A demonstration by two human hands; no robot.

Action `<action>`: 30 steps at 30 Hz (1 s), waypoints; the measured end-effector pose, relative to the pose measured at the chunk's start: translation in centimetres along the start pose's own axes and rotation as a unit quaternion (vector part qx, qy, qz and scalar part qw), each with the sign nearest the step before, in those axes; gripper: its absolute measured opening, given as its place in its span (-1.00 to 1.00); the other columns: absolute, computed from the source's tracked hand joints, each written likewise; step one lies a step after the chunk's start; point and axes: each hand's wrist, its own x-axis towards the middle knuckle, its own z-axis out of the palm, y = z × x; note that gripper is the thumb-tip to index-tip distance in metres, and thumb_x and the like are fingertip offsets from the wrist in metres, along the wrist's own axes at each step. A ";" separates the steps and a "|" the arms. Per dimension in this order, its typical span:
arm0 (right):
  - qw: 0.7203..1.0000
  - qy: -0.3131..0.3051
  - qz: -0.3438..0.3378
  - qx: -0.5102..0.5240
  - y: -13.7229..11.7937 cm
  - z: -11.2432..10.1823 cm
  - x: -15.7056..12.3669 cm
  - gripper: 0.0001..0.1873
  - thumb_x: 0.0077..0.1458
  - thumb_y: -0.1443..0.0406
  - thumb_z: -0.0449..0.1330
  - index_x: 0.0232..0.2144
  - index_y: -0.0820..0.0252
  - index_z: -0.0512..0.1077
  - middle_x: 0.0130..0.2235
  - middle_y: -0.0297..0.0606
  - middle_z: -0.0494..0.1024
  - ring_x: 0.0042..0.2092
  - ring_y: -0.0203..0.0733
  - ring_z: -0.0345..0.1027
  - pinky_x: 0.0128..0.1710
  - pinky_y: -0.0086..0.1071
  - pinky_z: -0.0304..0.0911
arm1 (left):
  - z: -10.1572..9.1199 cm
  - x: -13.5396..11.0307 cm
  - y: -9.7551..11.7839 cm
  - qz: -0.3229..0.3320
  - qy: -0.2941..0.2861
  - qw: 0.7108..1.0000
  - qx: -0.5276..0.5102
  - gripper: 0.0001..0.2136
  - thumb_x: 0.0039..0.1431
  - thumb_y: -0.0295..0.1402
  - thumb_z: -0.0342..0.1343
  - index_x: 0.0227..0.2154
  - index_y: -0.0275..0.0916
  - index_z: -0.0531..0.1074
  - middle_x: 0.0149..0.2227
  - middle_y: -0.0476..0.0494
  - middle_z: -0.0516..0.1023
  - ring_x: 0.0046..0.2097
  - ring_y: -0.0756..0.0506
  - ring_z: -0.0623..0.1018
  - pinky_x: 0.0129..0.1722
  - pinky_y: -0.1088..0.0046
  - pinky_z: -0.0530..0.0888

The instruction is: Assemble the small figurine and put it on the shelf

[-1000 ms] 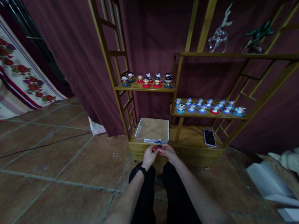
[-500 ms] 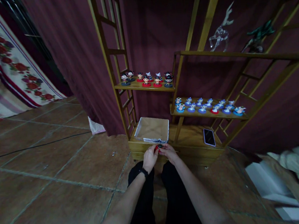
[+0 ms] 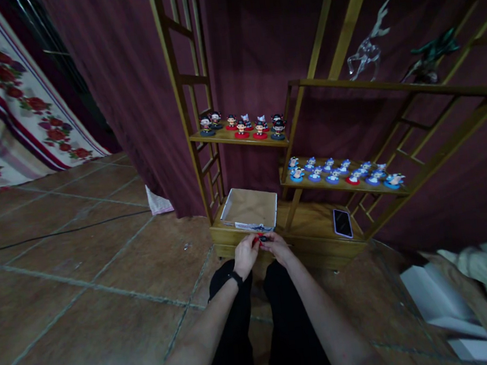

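Observation:
Between my two hands is a small figurine (image 3: 263, 239) with a black top and a red part, partly covered by fingers. My left hand (image 3: 248, 253), a dark band on its wrist, is closed on the red side. From the other side the fingers of my right hand (image 3: 277, 247) pinch the black end. Just beyond my hands lies a shallow cardboard box (image 3: 249, 208) on the lowest shelf. Similar figurines on red and dark bases (image 3: 241, 129) stand on the upper left shelf. Blue and purple figurines (image 3: 333, 176) stand in two rows on the middle right shelf.
A phone (image 3: 342, 223) lies on the lowest shelf at right. A clear deer ornament (image 3: 365, 56) and a green ornament (image 3: 434, 58) stand on the upper shelf. White boxes (image 3: 440, 295) and cloth are on the floor at right. A black cable (image 3: 66, 231) crosses the tiles.
The figurine has turned in my fingers, so its black end now points more toward my right hand. The camera view has shifted slightly; the shelf items stay put.

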 end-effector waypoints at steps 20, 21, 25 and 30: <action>0.999 -0.016 -0.033 -0.038 -0.3 -0.1 -0.6 -0.78 -0.35 0.41 0.21 -0.50 0.11 0.37 -0.36 -0.41 0.46 -0.26 -0.26 0.30 -0.18 -0.32 0.24 | -1.5 -1.6 1.5 0.088 0.013 0.983 0.162 -0.74 0.19 -0.35 -0.17 -0.10 -0.16 0.29 -0.28 -0.12 0.37 -0.22 -0.05 0.38 -0.25 0.46 0.33; 0.998 -0.019 -0.036 -0.047 -0.4 -0.1 -0.7 -0.78 -0.34 0.42 0.20 -0.50 0.11 0.38 -0.36 -0.41 0.46 -0.26 -0.26 0.30 -0.18 -0.32 0.23 | -1.7 -1.7 1.5 0.098 0.012 0.981 0.169 -0.74 0.20 -0.36 -0.18 -0.08 -0.16 0.28 -0.28 -0.13 0.37 -0.23 -0.05 0.38 -0.24 0.45 0.33; 0.992 -0.035 -0.064 -0.101 -0.6 -0.3 -1.0 -0.80 -0.30 0.42 0.18 -0.48 0.11 0.38 -0.36 -0.40 0.45 -0.27 -0.26 0.30 -0.19 -0.34 0.21 | -2.3 -2.0 1.5 0.123 0.006 0.975 0.187 -0.72 0.20 -0.37 -0.19 -0.06 -0.17 0.26 -0.28 -0.15 0.36 -0.24 -0.06 0.38 -0.23 0.42 0.33; 0.988 -0.030 -0.083 -0.129 -0.5 -0.6 -0.8 -0.77 -0.31 0.42 0.15 -0.46 0.11 0.38 -0.37 -0.40 0.46 -0.29 -0.25 0.29 -0.20 -0.36 0.19 | -2.5 -1.9 1.4 0.147 0.002 0.968 0.201 -0.74 0.19 -0.40 -0.18 -0.09 -0.20 0.28 -0.28 -0.17 0.35 -0.24 -0.08 0.37 -0.23 0.38 0.32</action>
